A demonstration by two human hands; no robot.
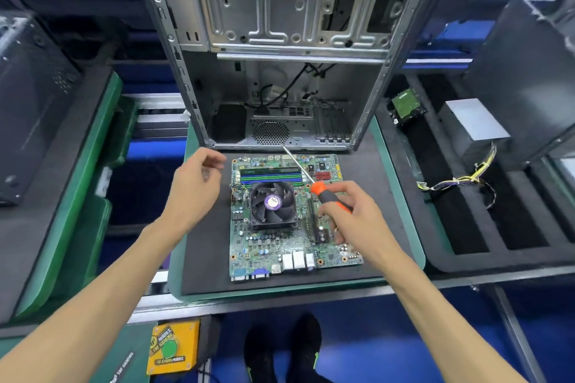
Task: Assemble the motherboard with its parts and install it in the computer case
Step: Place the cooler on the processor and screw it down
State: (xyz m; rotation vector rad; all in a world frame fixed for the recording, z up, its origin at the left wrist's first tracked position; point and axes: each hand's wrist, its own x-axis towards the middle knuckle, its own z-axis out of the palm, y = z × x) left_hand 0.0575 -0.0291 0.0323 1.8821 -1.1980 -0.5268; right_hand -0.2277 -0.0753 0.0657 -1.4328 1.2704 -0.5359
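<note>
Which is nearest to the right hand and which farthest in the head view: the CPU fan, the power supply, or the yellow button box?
From the right hand, which holds the screwdriver:
1. CPU fan, just to its left on the motherboard.
2. Power supply, up and to the right in the foam tray.
3. Yellow button box, far down-left below the bench edge.

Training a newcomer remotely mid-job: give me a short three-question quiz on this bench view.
1. True or false: the motherboard is already inside the computer case.
2. Which hand holds the screwdriver?
3. The cooler fan sits: A) on the motherboard, B) in the case, C) on the foam tray at right.

Key: 1 false, it lies on the black mat before the case; 2 the right hand, while the left hand hovers empty; 3 A.
</note>
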